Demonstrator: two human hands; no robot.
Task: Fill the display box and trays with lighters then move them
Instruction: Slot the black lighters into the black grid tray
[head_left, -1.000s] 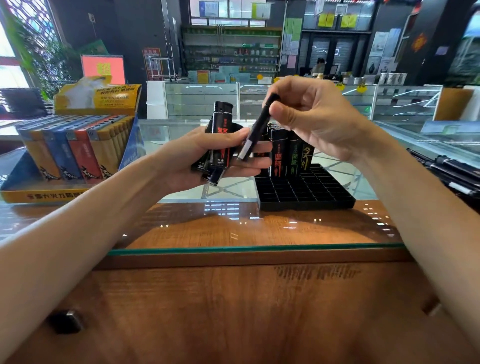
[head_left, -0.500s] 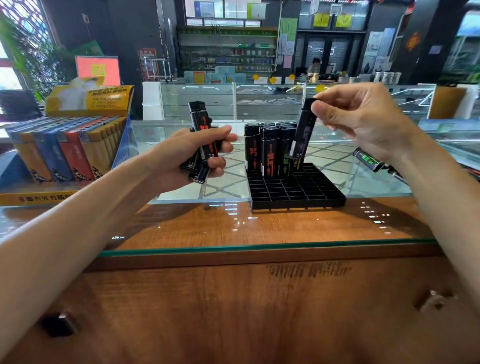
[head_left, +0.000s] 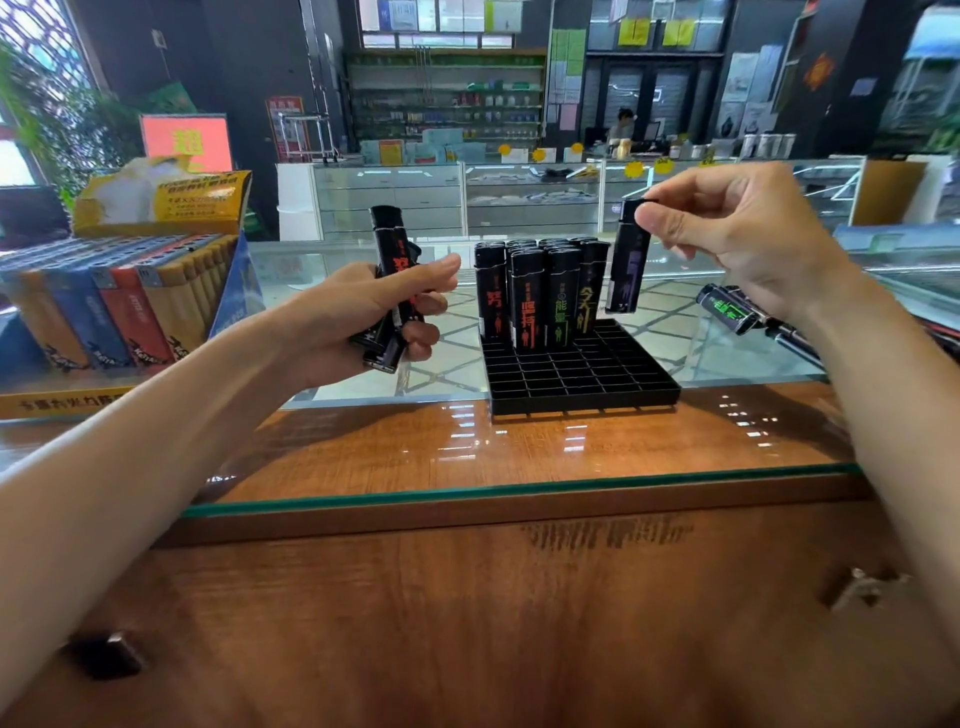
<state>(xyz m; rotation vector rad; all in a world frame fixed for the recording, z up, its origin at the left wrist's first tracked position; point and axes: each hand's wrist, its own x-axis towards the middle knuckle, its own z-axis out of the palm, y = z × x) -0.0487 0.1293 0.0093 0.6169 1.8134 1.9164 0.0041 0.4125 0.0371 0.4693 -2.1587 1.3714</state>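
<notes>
Both forearms are running out of frame at the bottom corners. The display box (head_left: 119, 306), well to the left of the left-hand fingers, is being cut by the frame edge, and the print on its yellow header card is blurring past reading. How many lighters the left hand is carrying is not showing (the palm is covering their lower ends). Left hand (head_left: 363, 317): fingers and thumb are curling round a bundle of black lighters (head_left: 392, 270), with one standing up above the thumb and others poking out below the little finger. Right hand (head_left: 737, 244): thumb and forefinger are pinching the cap end of a single black lighter (head_left: 628, 260), the other fingers curling loosely behind. It is hanging upright below the fingertips, its base hovering just above the black grid tray (head_left: 582, 384), beside the right end of the standing lighters (head_left: 540, 291) in the far slots. The tray is sitting on the glass counter (head_left: 467, 457) between the two hands. Loose lighters (head_left: 727, 309) are lying below the right wrist, partly hidden by it. Writing: the standing lighters are carrying vertical Chinese characters in red, orange, green and yellow, 能量 in green being readable. The pinched one is showing purple print too dim to read.
</notes>
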